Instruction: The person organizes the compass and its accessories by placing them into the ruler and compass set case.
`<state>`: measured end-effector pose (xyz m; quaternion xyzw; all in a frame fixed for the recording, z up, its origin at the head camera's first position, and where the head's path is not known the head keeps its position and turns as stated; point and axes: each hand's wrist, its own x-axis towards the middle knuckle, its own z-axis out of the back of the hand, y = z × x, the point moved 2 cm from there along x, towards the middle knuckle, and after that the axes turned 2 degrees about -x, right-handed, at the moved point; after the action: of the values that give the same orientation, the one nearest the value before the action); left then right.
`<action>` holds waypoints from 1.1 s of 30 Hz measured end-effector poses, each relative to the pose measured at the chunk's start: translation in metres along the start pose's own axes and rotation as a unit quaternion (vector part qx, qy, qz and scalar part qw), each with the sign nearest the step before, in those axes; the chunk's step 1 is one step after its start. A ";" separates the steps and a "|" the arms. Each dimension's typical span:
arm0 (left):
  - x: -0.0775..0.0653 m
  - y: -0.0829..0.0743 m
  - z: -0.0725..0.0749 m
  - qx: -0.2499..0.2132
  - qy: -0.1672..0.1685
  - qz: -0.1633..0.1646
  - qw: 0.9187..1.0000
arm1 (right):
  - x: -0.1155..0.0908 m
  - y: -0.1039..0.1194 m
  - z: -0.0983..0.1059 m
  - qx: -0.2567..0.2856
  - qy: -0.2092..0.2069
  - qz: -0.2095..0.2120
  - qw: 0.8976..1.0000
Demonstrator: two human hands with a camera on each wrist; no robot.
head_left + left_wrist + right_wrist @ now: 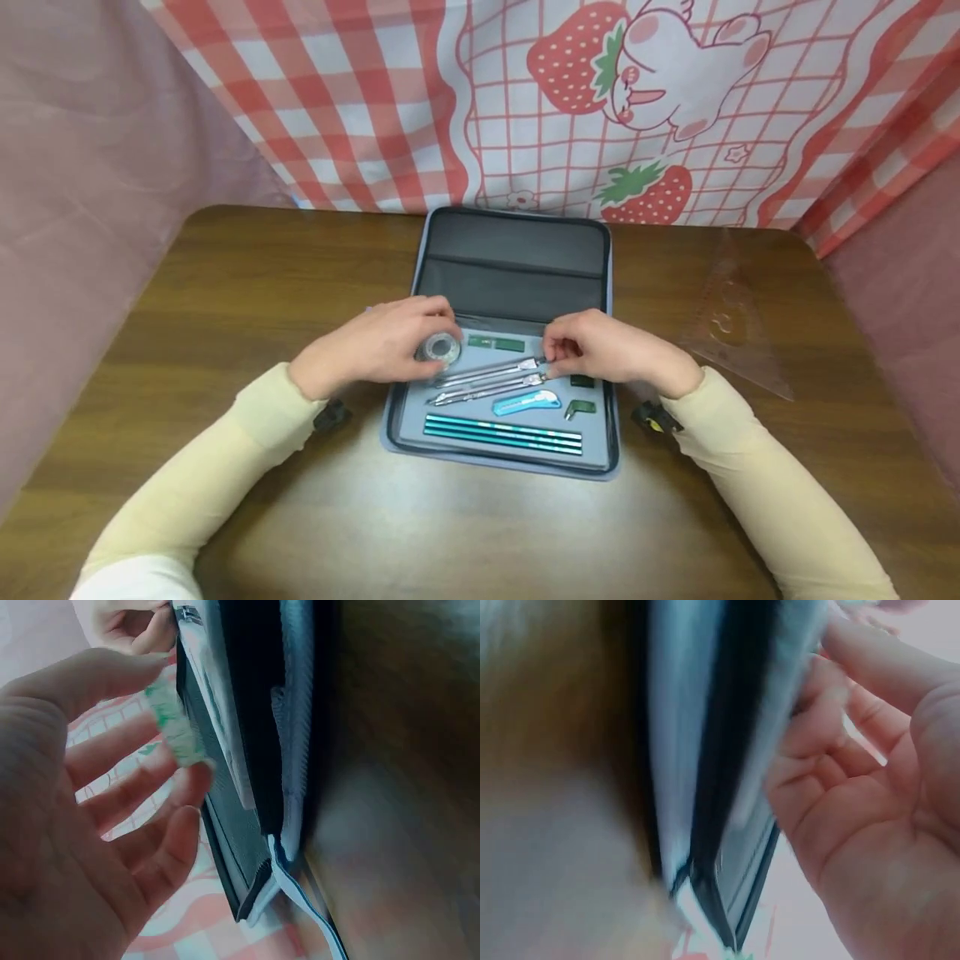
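Observation:
My left hand holds a clear ring-shaped roll of tape between thumb and fingers, over the left side of an open zip case. The left wrist view shows green marks on the rim of that tape roll. At the case's right side, my right hand has curled fingers, and its thumb and fingertips pinch the end of the upper silver compass. A second silver compass lies just below. The right wrist view is blurred and hides the right fingertips partly behind the case edge.
The grey case tray also bears a green lead box, a light-blue cutter, a small green piece and several teal pencils. A clear set square lies on the wooden table at right.

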<state>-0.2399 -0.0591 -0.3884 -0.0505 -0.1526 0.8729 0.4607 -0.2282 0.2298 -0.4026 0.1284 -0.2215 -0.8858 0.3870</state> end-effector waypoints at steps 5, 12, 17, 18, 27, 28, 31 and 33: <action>0.004 0.000 -0.005 0.029 0.029 0.009 0.999 | -0.006 -0.009 0.006 0.006 0.001 -0.025 1.000; 0.004 0.002 -0.008 0.024 0.032 0.002 0.999 | -0.006 -0.011 0.006 0.007 0.031 -0.039 0.999; 0.007 0.006 -0.009 0.009 0.019 -0.004 1.000 | -0.005 -0.011 0.005 0.008 0.039 -0.040 0.998; 0.007 0.007 -0.010 0.005 0.017 -0.003 1.000 | -0.005 -0.011 0.005 0.009 0.039 -0.040 0.998; 0.005 0.010 -0.007 0.001 0.016 -0.005 1.000 | -0.002 -0.010 0.007 0.013 0.040 -0.057 0.998; 0.005 0.010 -0.007 0.001 0.017 -0.006 1.000 | -0.002 -0.010 0.006 0.015 0.042 -0.059 0.997; 0.004 0.010 -0.007 0.008 0.019 -0.016 1.000 | -0.002 -0.010 0.006 0.023 0.047 -0.065 0.997; 0.004 0.011 -0.007 0.012 0.021 -0.022 0.999 | -0.001 -0.010 0.007 0.023 0.048 -0.066 0.996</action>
<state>-0.2492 -0.0598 -0.3983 -0.0596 -0.1336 0.8630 0.4836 -0.2363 0.2389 -0.4017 0.1940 -0.2140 -0.8968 0.3350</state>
